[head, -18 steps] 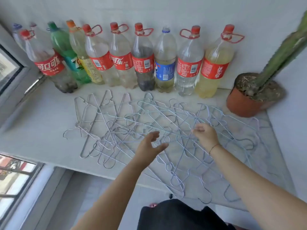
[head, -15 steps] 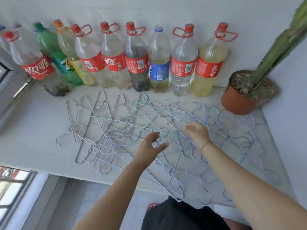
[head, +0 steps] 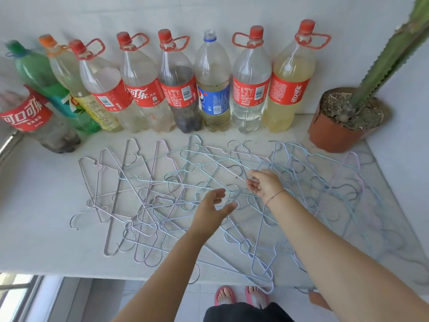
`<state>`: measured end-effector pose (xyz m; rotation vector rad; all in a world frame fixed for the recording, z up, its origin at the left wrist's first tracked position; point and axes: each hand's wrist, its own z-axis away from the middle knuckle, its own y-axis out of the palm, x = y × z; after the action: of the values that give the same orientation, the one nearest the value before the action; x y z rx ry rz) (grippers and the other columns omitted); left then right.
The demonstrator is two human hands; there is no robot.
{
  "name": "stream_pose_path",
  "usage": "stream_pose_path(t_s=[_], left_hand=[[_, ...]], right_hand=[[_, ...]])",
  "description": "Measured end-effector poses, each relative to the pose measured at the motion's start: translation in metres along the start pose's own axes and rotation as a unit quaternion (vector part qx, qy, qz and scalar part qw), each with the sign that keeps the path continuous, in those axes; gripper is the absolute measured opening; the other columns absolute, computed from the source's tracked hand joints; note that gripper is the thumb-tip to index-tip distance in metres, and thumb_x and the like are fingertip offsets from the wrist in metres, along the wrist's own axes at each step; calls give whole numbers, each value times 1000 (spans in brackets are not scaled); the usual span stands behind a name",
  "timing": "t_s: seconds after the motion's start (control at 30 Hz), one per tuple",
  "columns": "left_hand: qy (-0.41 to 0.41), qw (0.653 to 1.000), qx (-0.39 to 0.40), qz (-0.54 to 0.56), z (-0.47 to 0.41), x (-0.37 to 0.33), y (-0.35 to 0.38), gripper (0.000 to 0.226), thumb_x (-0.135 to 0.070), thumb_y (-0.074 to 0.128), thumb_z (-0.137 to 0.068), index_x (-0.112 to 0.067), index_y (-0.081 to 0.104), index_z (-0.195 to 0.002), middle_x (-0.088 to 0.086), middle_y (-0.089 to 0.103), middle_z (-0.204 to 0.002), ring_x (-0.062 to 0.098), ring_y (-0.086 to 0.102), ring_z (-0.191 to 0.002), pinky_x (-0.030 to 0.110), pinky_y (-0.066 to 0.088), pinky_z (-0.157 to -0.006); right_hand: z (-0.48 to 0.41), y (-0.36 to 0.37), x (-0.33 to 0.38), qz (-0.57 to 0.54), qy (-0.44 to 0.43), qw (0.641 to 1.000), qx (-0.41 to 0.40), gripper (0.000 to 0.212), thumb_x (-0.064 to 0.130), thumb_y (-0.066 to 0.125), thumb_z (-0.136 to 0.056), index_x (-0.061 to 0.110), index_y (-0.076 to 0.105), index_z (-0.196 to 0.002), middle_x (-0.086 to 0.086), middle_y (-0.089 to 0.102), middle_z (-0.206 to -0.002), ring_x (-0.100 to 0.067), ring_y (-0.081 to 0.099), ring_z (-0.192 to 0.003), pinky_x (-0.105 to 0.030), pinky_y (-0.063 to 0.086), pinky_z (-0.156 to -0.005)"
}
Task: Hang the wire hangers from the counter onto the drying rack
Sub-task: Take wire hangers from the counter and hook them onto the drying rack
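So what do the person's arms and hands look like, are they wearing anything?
Both arms are bare, with no sleeves showing anywhere along them. The left hand wears nothing: no glove, ring or watch that can be seen. The right hand is bare too, but a thin dark string bracelet goes round its wrist. No markings show on either arm.

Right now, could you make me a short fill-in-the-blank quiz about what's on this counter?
1. The wire hangers lie tangled on the ____.
2. The bottle with the blue label has no ____.
3. The pot at the right end holds a ____.
4. The bottles stand in a row against the ____.

Missing words: counter; cap; cactus; wall
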<state>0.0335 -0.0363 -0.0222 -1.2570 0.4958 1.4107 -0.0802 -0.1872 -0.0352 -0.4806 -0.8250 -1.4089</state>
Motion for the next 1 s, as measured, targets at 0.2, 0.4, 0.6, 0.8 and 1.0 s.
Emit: stream_pose_path(t_s=[0.2, 0.4, 0.6, 0.8, 1.0], left_hand=[[-13, 999, -23, 46, -14, -2, -11, 39, -30, 71, -81, -21, 57, -116, -3, 63, -115, 14, 59, -106, 31, 48, -93], [-27, 996, -16, 87, -21, -13, -14, 27, -30, 65, -86, -21, 62, -111, -5, 66, -103, 9, 61, -95, 18, 44, -77], [-61, 994, -8, 87, -45, -17, -5, 22, -28, 62, -86, -14, 68, -102, 1, 64, -84, 17, 57, -80, 32, 48, -84], [-51, 996, 23, 65, -69, -27, 26, 13, -22, 62, -87, -13, 68, -93, -1, 60, -73, 16, 54, -74, 31, 44, -78], [-34, 993, 92, 58, -58, -35, 82, 16, -22, 62, -87, -11, 68, -97, -3, 61, -75, 13, 54, -72, 26, 43, -74]], right_hand=[[25, -10, 19, -2, -51, 999, -13, 22, 11, 49, -94, 17, 51, -73, -5, 50, -66, 0, 38, -28, -9, 29, -35], [69, -27, 25, 57, -162, 985, 23, 11, 14, 55, -91, 19, 65, -89, -4, 54, -67, -6, 36, -41, -21, 27, -48], [99, -45, 29, 62, -206, 976, 37, 18, 11, 53, -91, 20, 68, -92, -4, 54, -69, -12, 34, -50, -19, 30, -51], [109, -87, 14, 79, -209, 975, -13, 21, 5, 52, -91, 14, 69, -98, 2, 57, -63, -7, 36, -48, -15, 33, -49], [116, -136, 7, 86, -227, 966, -88, 21, 6, 53, -91, 17, 69, -97, -3, 58, -66, -3, 37, -44, -12, 34, -46]])
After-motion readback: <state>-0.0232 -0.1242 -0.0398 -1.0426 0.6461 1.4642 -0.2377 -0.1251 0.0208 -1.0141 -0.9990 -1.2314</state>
